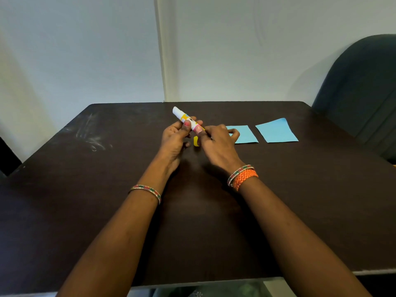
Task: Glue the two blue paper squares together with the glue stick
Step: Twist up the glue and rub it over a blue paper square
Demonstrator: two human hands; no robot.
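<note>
The glue stick [183, 118], white with a yellow band, is held tilted above the table, its white glue end pointing up and to the left. My left hand [175, 140] grips its barrel. The fingers of my right hand [216, 142] pinch its lower end. A yellow cap [196, 141] lies on the table just below and between my hands. Two blue paper squares lie flat to the right: one [245, 135] partly behind my right hand, the other [276, 131] further right, apart from it.
The dark brown table [107, 189] has pale scuff marks at its left rear. A dark padded chair [364, 88] stands at the right, close to the table's edge. A white wall rises behind the table.
</note>
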